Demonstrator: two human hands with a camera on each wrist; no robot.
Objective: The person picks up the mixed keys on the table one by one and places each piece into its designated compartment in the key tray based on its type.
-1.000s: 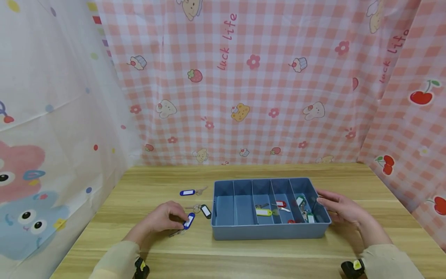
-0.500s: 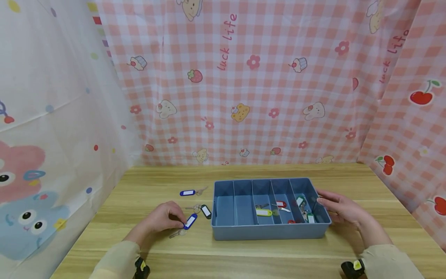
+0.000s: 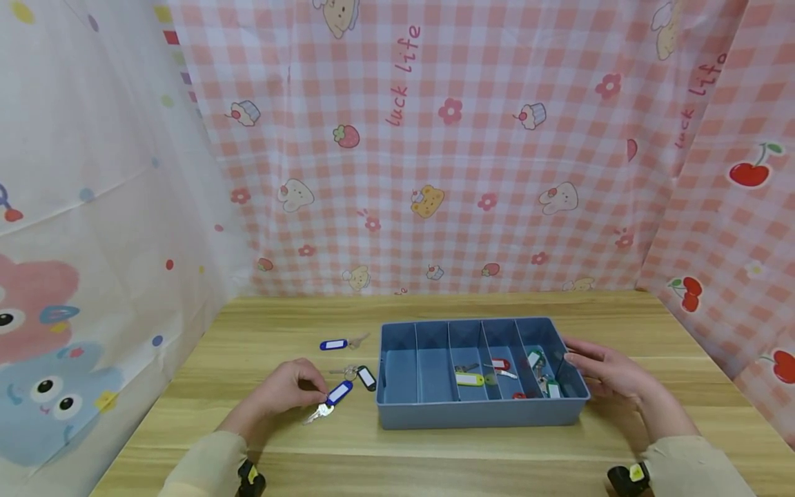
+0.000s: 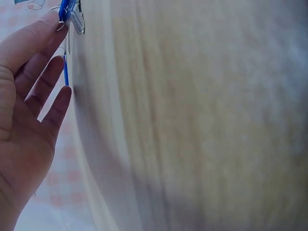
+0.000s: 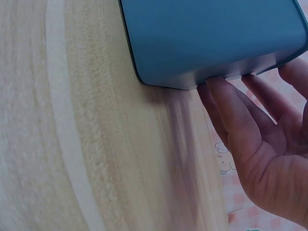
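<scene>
In the head view my left hand [image 3: 290, 386] pinches the ring end of a blue key tag [image 3: 339, 393], with a silver key [image 3: 319, 413] hanging below it. The left wrist view has the blue tag [image 4: 67, 10] at the thumb and forefinger tips, while the other fingers stay spread. Just beyond lies a black key tag [image 3: 366, 377] with its key. My right hand [image 3: 611, 369] touches the right end of a blue-grey divided box [image 3: 478, 414]. Its extended fingers meet the box's end wall [image 5: 211, 38] in the right wrist view.
Another blue key tag [image 3: 334, 344] with a key lies farther back on the wooden table [image 3: 422, 462]. The box's right-hand compartments hold a yellow tag [image 3: 469, 379], red tags [image 3: 499, 364] and green tags [image 3: 553, 390] with keys. A checked cloth [image 3: 459, 159] hangs behind.
The held blue tag has shifted slightly and turned in my left fingers, and its key now catches the light. My right hand and the box have stayed in place.
</scene>
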